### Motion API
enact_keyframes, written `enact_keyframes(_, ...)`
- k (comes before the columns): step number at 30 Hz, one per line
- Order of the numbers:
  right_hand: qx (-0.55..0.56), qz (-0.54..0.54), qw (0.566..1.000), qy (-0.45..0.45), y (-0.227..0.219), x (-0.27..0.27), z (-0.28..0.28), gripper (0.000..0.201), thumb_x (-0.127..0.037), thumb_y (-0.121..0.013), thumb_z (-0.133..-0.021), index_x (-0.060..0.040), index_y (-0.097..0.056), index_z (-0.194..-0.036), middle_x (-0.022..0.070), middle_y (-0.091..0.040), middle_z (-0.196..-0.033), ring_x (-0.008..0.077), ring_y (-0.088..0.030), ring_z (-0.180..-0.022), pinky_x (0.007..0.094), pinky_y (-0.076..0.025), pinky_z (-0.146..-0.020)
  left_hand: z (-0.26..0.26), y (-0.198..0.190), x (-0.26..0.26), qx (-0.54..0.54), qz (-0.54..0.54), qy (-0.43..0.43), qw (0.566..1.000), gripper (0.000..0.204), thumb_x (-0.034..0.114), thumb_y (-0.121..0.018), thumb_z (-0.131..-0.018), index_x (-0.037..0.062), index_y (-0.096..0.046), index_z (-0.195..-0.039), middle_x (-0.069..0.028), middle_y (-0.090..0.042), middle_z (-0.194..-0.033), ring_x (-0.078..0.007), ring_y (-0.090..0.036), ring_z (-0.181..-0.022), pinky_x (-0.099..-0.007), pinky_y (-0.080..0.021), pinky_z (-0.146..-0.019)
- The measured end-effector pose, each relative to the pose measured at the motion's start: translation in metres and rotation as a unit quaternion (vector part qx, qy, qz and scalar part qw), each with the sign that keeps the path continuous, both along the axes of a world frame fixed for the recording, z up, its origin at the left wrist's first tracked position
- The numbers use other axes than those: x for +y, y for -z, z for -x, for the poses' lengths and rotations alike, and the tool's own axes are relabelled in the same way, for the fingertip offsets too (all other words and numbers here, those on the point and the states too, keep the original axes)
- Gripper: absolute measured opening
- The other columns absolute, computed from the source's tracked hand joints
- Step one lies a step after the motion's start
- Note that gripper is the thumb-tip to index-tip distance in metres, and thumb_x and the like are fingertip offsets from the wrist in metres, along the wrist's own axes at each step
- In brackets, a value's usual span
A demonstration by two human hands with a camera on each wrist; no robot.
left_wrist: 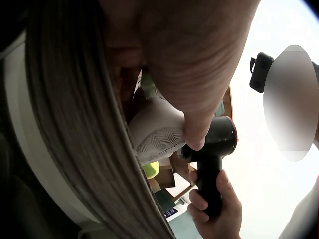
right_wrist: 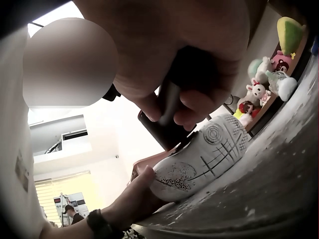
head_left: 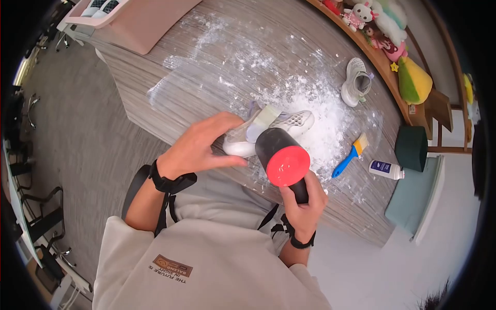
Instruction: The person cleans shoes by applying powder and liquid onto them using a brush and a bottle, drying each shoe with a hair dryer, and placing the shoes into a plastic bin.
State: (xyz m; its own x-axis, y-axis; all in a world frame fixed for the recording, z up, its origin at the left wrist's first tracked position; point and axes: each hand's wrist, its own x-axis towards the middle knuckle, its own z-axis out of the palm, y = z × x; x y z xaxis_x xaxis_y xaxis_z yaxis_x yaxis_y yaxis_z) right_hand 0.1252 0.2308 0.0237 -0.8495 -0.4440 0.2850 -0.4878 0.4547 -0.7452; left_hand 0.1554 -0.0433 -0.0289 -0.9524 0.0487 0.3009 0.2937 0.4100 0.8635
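In the head view, a white sneaker (head_left: pixel 299 122) with a perforated toe lies at the near edge of the table. My left hand (head_left: pixel 199 144) grips its heel end, thumb on the near side and fingers behind. The left wrist view shows that thumb against the zigzag-patterned sole (left_wrist: pixel 162 142). My right hand (head_left: pixel 308 205) is wrapped round the handle of a black hair dryer (head_left: pixel 275 143) with a red round back end. The dryer's barrel overlaps the middle of the sneaker, hiding part of it. From the right wrist, the sneaker (right_wrist: pixel 204 157) appears tilted, sole towards the camera.
White powder (head_left: pixel 323 121) is scattered over the wood-grain table. A second sneaker (head_left: pixel 351 93), a blue-handled brush (head_left: pixel 353 156) and a white bottle (head_left: pixel 385 169) lie to the right. A pink bin (head_left: pixel 139 26) stands back left; plush toys (head_left: pixel 356 16) line a shelf behind.
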Motion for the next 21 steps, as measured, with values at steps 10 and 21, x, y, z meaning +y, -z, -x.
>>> enact_keyframes(10,-0.032,0.008,0.988,0.148,0.002,-0.003,0.015,0.051,-0.004,-0.077,-0.084,0.0056,-0.063,-0.131,0.0200,-0.075,-0.104,0.0221,-0.073,-0.092,0.0330,-0.055,-0.083,0.001,0.002,0.002,0.027,0.005,-0.030,0.999,0.064,0.035,-0.089,-0.078,0.0042,-0.061,-0.127,-0.0119,-0.066,-0.116,-0.0303,-0.064,-0.093,-0.0365,-0.053,-0.080)
enact_keyframes(21,-0.073,0.015,0.990,0.123,-0.001,0.011,0.012,0.049,-0.004,-0.077,-0.083,0.0056,-0.065,-0.130,0.0183,-0.076,-0.104,0.0184,-0.072,-0.094,0.0313,-0.054,-0.085,-0.001,-0.003,0.001,-0.037,-0.001,-0.023,0.999,0.072,0.029,-0.094,-0.072,0.0028,-0.060,-0.130,-0.0133,-0.066,-0.123,-0.0317,-0.066,-0.110,-0.0377,-0.051,-0.095)
